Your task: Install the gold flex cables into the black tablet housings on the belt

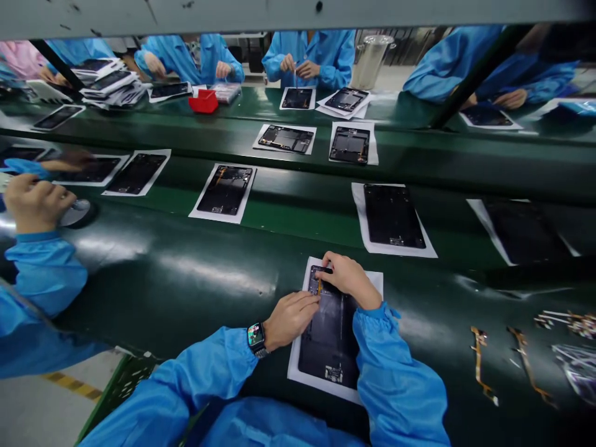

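A dark green worktop [186, 279] is spreading out on every side of the fingers [307, 302], and its glossy surface is catching soft white glare just to their left. Beyond the fingers a brighter green belt [302, 220] is running crosswise, with another level lying further off. A grey beam [279, 15] is spanning the view high above them, and a dark strut [470, 77] is slanting down from it to their far right. Below and left of the fingers, pale floor [41, 406] is showing, with a yellow stripe [69, 383] crossing it. A metal pot [371, 59] is standing far beyond the fingers.
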Available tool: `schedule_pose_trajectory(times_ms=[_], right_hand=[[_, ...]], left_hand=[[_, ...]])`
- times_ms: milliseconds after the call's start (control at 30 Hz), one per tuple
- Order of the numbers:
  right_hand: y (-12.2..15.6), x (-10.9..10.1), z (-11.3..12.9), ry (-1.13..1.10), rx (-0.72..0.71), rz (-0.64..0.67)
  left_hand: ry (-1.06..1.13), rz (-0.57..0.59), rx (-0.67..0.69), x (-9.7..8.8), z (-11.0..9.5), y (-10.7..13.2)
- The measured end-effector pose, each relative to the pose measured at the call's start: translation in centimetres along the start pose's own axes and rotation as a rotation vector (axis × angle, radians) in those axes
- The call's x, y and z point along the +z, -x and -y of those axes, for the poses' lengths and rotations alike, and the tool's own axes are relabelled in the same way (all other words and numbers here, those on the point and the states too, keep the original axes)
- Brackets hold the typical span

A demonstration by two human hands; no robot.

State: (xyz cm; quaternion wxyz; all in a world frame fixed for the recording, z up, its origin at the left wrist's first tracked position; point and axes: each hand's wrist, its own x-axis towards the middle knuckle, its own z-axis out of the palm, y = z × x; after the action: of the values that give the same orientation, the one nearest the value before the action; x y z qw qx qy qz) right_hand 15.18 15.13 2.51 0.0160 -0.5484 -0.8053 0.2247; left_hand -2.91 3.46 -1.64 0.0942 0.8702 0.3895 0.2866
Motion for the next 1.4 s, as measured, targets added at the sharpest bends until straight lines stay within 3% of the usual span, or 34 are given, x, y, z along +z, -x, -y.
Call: schedule_pose_trajectory(times_ms=[600,1033,1267,1400], right_hand=[[-0.3,0.0,-0.7,-0.025,0.006,0.032],[-0.2,0.1,-0.7,-0.033,0.007,0.021],[1.3,-2.0,-0.7,-0.186,-0.082,-0.077],[3.5,-3.6,0.3,-0.314,-0.095,-0.121]], left_hand=[[-0.132,0.076,0.098,-0.2,-0.2,-0.2],[-0.127,0.161,0.089,-0.5,-0.2,-0.6],[0.005,0.162,0.038,-2.0,0.4,-1.1],[-0.051,0.266,0.102,-2.4,0.6,-1.1]])
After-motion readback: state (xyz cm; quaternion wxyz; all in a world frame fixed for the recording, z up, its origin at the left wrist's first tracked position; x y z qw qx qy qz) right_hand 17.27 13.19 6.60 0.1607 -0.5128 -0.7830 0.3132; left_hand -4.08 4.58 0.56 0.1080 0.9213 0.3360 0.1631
